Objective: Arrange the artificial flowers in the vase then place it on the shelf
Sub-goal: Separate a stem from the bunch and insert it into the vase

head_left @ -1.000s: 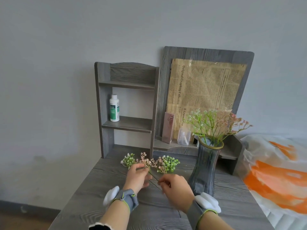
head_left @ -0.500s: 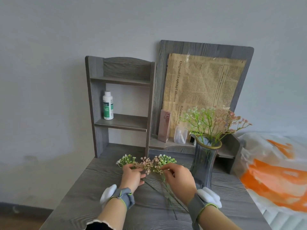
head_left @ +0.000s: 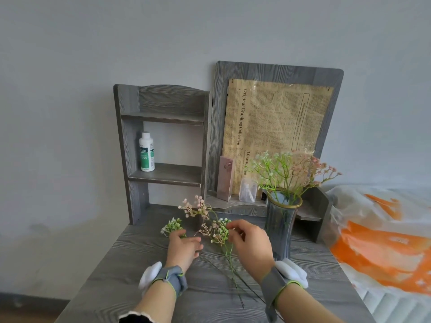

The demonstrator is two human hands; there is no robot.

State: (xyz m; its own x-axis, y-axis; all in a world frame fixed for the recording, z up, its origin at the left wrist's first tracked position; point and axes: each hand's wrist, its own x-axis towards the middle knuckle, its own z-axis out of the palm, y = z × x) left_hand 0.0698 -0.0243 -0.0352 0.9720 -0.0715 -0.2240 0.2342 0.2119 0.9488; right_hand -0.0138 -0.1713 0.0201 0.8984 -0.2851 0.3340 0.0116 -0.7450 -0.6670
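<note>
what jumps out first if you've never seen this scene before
The left hand and right hand work over loose flower sprigs on the grey table at the front, the right pinching one cluster. Just right of them stands a dark glass vase already holding green and pink sprays. Behind, a yellowed newspaper sheet leans on a board, beside a shelf with a white bottle.

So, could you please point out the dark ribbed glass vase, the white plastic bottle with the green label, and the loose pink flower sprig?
dark ribbed glass vase (head_left: 278,227): head view, mid-body.
white plastic bottle with green label (head_left: 147,155): head view, on the label.
loose pink flower sprig (head_left: 197,208): head view, blossom cluster.
</note>
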